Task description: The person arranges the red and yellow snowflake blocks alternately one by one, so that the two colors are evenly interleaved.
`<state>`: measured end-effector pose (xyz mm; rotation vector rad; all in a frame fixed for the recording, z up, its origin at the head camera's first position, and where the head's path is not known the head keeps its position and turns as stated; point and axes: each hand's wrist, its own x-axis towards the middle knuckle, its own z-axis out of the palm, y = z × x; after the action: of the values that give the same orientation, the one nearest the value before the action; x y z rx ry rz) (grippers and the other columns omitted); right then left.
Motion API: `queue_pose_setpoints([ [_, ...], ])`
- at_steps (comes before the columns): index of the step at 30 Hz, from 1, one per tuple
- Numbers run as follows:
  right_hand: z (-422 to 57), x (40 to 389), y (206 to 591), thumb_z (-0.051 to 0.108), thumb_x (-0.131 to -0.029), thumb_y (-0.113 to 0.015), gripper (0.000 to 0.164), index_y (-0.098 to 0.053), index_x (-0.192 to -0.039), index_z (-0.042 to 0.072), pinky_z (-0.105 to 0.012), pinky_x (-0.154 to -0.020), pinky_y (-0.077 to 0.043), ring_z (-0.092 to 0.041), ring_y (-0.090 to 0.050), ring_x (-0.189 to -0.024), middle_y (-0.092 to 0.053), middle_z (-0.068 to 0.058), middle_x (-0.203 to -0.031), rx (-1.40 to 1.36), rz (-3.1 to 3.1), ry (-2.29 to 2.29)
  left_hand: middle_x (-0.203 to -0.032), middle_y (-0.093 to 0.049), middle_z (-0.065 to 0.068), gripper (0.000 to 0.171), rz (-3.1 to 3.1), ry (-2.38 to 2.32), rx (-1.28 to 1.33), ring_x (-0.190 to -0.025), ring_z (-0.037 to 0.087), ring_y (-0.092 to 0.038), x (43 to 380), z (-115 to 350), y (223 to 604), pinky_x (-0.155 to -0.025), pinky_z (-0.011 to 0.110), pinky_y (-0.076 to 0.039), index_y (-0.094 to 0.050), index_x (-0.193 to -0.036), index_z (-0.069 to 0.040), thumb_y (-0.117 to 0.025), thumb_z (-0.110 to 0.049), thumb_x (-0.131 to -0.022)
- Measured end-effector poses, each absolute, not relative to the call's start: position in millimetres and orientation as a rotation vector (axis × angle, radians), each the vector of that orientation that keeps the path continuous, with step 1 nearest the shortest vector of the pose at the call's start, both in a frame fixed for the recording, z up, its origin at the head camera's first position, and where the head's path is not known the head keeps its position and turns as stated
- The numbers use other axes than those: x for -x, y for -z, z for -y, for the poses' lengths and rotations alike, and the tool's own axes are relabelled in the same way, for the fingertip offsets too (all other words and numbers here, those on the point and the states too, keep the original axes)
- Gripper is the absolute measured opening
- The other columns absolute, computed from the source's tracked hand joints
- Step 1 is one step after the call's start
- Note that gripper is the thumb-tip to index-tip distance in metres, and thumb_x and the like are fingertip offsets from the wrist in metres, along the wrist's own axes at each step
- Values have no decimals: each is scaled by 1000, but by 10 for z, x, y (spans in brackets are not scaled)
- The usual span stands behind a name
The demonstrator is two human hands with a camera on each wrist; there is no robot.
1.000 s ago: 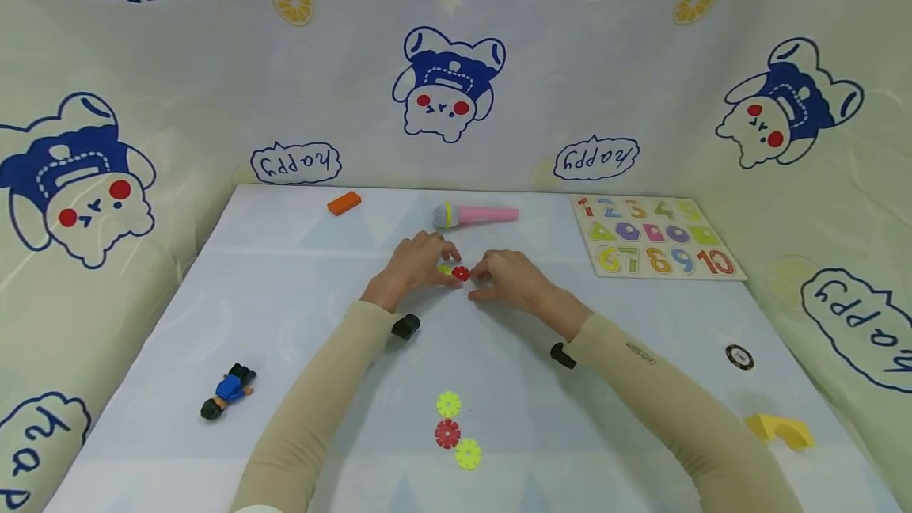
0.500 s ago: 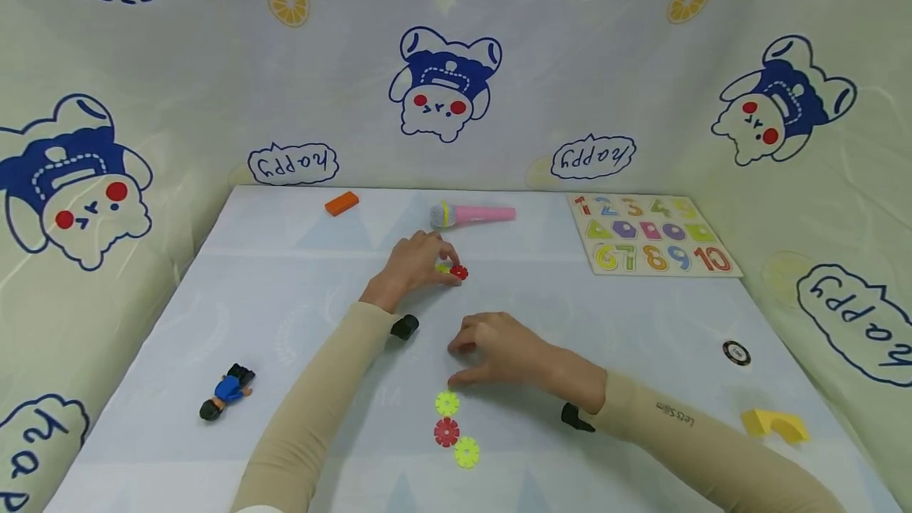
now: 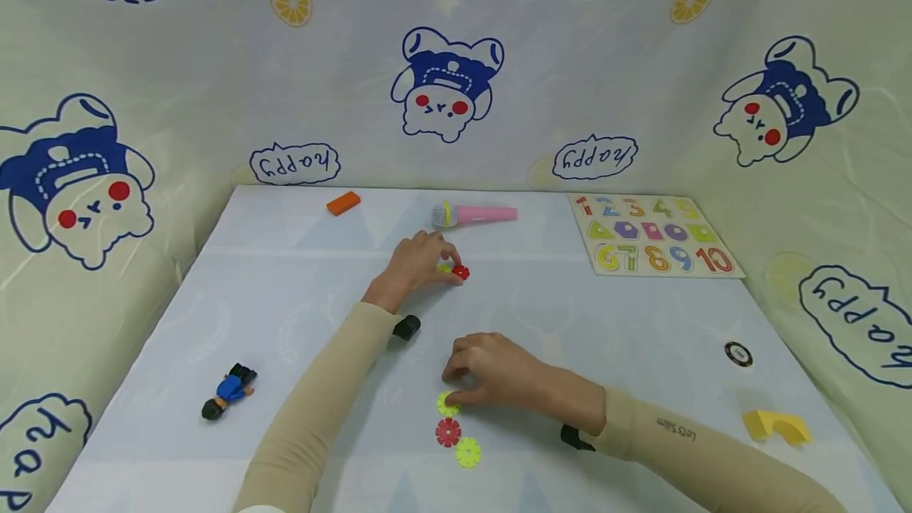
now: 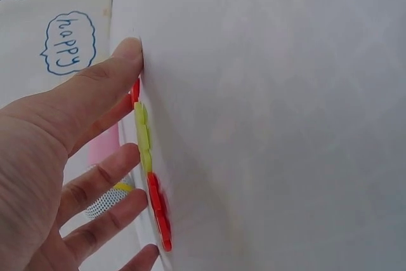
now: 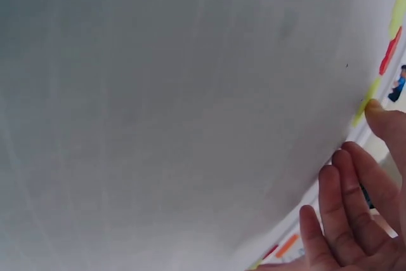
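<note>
In the head view my left hand holds a red notched plastic disc between thumb and index finger. A yellow disc adjoins it, followed by another red disc in the left wrist view; these lie on edge to that camera, beside my looser fingers. My right hand hovers low over the near table, its thumb touching a yellow disc, its other fingers bent and apart from that disc. Below it lie a red disc and another yellow disc, edges meeting or nearly so.
At the back are an orange block, a pink toy microphone and a number puzzle board. A toy figure lies left. A black round chip and a yellow arch block lie right.
My right hand has left the discs at my left hand and come toward the near row, its thumb now on the top yellow disc. The left hand stays put.
</note>
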<state>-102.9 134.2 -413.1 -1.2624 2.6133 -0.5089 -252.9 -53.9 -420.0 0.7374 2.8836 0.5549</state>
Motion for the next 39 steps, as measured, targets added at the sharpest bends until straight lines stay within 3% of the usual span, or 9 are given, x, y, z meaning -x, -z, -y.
queue_pose_setpoints([
  [12, -1425, 879, 4101, 34, -93, -89, 30, -85, -118, 18, -25, -95, -58, -4, -66, -100, -73, 8, -106, 1383, -2605, 348, -131, -70, 6, 34, -2886, -561, -723, -122, 29, -61, 2527, 532, 4198, -103, 51, -52, -83, -120, -26, -87, -46, -94],
  [21, -1416, 891, 4124, 31, -94, -88, 25, -83, -113, 17, -24, -96, -56, -3, -63, -97, -71, 9, -103, 1406, -2564, 403, -132, -70, 6, 34, -2878, -561, -718, -125, 30, -60, 2529, 537, 4214, -107, 53, -51, -83, -120, -26, -86, -47, -94],
  [29, -1367, 901, 4136, 31, -93, -86, 25, -80, -112, 16, -24, -99, -56, 0, -62, -97, -72, 9, -105, 1314, -2554, 409, -131, -70, 7, 33, -2869, -585, -711, -125, 30, -60, 2517, 544, 4210, -107, 53, -51, -83, -119, -25, -87, -45, -93],
  [39, -1449, 1024, 4132, 30, -93, -86, 27, -79, -115, 15, -35, -104, -58, -5, -66, -102, -73, 8, -108, 1206, -2649, 449, -132, -70, 7, 32, -2872, -589, -716, -125, 30, -60, 2523, 538, 4211, -108, 54, -50, -83, -119, -25, -87, -45, -93],
])
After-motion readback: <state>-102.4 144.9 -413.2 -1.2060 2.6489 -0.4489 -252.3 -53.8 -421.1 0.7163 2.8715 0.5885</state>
